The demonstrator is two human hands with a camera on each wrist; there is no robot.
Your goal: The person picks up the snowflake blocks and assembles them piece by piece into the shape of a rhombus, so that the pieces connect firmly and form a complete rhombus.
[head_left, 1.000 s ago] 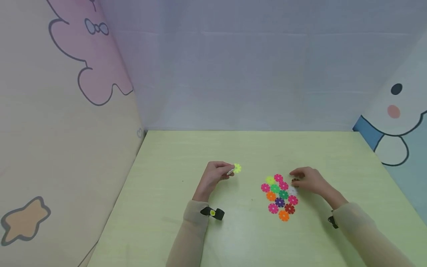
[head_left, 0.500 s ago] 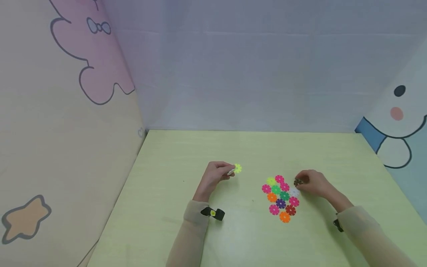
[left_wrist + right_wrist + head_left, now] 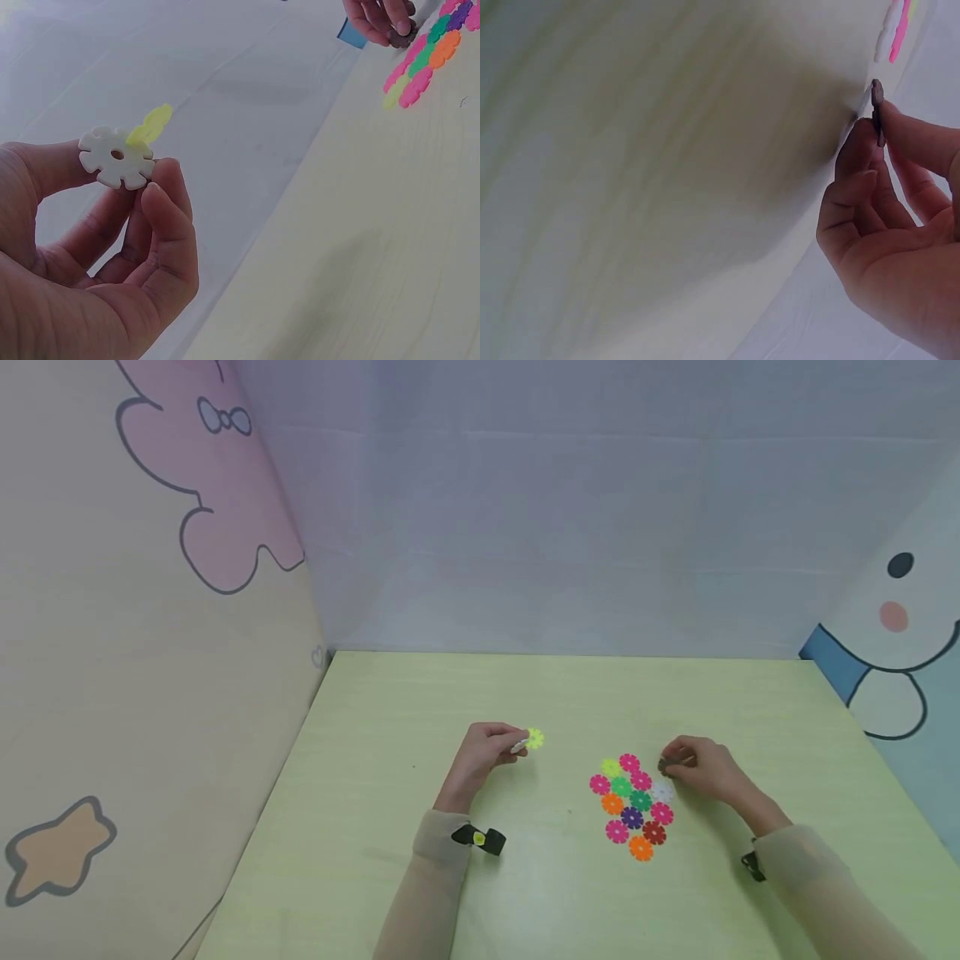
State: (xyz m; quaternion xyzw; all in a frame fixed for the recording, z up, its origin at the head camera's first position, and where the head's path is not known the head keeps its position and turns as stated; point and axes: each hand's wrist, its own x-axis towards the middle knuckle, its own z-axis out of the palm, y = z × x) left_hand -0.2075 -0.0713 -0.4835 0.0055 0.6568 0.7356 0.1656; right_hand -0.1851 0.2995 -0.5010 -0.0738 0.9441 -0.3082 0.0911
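Note:
My left hand (image 3: 483, 758) is raised over the table, left of the loose discs. In the left wrist view its thumb and fingers pinch a white notched flower-shaped disc (image 3: 97, 166). A yellow notched disc (image 3: 155, 124) is joined to the white one at an angle, standing out from its edge. Just beyond the right side of the loose discs, my right hand (image 3: 705, 770) pinches a dark brown notched disc (image 3: 878, 112) between thumb and fingers. That disc appears edge-on in the right wrist view, and the fingers partly cover it in the head view.
Several flat notched discs lie close together on the pale table (image 3: 420, 710), among them a purple disc (image 3: 632, 817), an orange disc (image 3: 641, 848) and a white disc (image 3: 662, 791). A curtain-like backdrop (image 3: 525, 527) rises behind the table, and a printed wall panel (image 3: 150, 693) stands at its left.
My right hand has closed its thumb and fingers on the brown disc and tilted it up from its place beside the white disc. The left hand stays where it was, holding the joined discs.

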